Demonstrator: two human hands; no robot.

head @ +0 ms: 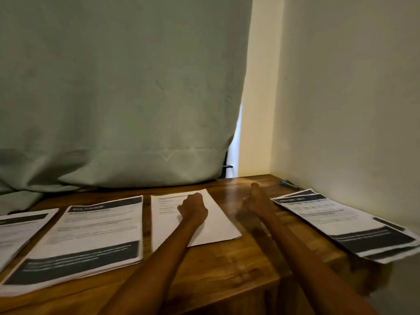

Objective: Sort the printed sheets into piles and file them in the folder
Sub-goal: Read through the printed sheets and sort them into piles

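Sorting step: my left hand [193, 209], fingers curled, presses the middle sheet [195, 220] near the table's [227, 267] back edge, right hand [255, 201] blurred, finger state unclear; next, probably collecting piles; folder unseen.

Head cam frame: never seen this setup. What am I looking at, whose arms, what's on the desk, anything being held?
There is no robot here. A person wears a wide-angle camera on the head, looking forward and down, so the two bare arms entering from the bottom are their own.

The surface is a wooden table in a room corner, with a pale green curtain hanging behind it.

Four lots of printed sheets lie on it: a far-left pile, a thick pile with dark bands, a mostly white middle sheet, and a fanned right pile overhanging the table edge. A blue pen lies by the wall. No folder is in view.

The left hand rests curled on the middle sheet. The right hand is motion-blurred over bare wood; it seems to hold nothing.
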